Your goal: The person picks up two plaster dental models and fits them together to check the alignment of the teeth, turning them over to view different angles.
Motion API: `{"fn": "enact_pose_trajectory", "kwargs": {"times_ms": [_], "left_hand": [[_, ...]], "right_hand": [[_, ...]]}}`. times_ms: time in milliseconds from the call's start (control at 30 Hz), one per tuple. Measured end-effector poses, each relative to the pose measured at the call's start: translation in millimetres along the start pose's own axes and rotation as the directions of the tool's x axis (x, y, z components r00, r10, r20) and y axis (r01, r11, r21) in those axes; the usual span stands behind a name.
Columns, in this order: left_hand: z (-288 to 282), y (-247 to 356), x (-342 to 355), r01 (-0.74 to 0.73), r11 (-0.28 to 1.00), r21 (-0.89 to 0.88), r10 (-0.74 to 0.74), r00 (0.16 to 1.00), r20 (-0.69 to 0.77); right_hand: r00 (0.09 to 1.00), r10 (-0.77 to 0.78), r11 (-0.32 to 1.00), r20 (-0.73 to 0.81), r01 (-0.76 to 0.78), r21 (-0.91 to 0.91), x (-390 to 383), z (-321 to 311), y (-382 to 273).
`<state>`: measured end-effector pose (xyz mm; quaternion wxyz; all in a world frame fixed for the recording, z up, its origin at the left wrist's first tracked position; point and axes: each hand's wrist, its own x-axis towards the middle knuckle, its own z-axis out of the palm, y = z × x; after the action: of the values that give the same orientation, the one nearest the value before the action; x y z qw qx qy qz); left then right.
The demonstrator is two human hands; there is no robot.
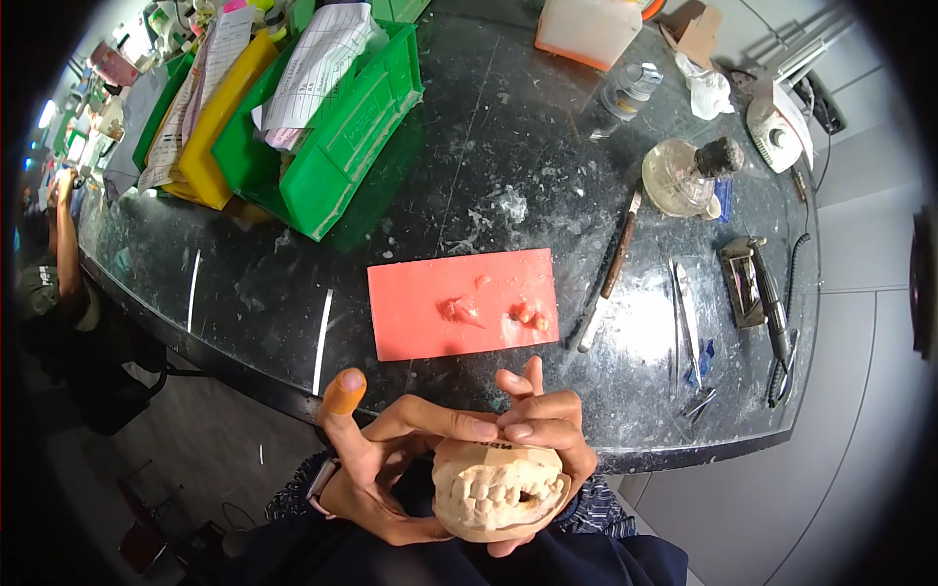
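Note:
Above my lap, at the table's front edge, a cream plaster dental model [500, 493] is held with its upper and lower teeth together. A dark gap shows in the tooth row on its right side. My left hand [376, 464] grips the model from the left, its fingers on the top and side. The raised left thumb has an orange covering on its tip. My right hand [562, 430] closes round the model's right and top, with a fingertip showing underneath. Just beyond lies a pink wax sheet [405, 303] bearing wax scraps [461, 311] and small tooth-like pieces [530, 314].
Right of the wax are a wax knife [621, 249], slim metal tools [688, 313], a glass spirit burner [676, 176] and a corded handpiece [772, 313]. Green bins [352, 137] and a yellow bin [230, 122] with papers stand back left. A co-worker's arm [68, 244] shows far left.

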<state>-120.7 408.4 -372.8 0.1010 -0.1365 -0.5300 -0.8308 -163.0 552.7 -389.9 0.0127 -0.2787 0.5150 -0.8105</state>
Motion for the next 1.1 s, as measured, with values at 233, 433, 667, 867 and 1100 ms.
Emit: {"fn": "enact_pose_trajectory", "kwargs": {"times_ms": [233, 433, 667, 867, 1100], "left_hand": [[-4.0, 7.9, 6.6, 0.077, 0.979, 0.19, -0.097, 0.991, 0.096], [-12.7, 3.0, 6.6, 0.036, 0.978, 0.207, -0.07, 0.985, 0.16], [-10.9, 4.4, 6.9, 0.045, 0.98, 0.195, -0.075, 0.986, 0.15], [-10.3, -1.2, 2.5, 0.05, 0.989, 0.141, -0.066, 0.991, 0.117], [-9.7, 0.8, 5.1, 0.081, 0.986, 0.144, -0.098, 0.989, 0.111]], "right_hand": [[1.0, 0.02, 0.999, -0.009, -0.02, -0.028, 2.3, 0.4, -1.8], [0.998, -0.027, 0.999, -0.054, 0.026, -0.032, 2.9, 4.1, 2.0], [0.996, -0.062, 0.998, -0.067, 0.064, 0.026, 1.1, 6.2, 5.6], [0.997, -0.039, 0.999, -0.066, 0.039, 0.008, -0.2, 5.5, 4.9], [0.998, -0.007, 1.0, -0.058, 0.007, -0.004, 0.0, 4.9, 4.2]]}}
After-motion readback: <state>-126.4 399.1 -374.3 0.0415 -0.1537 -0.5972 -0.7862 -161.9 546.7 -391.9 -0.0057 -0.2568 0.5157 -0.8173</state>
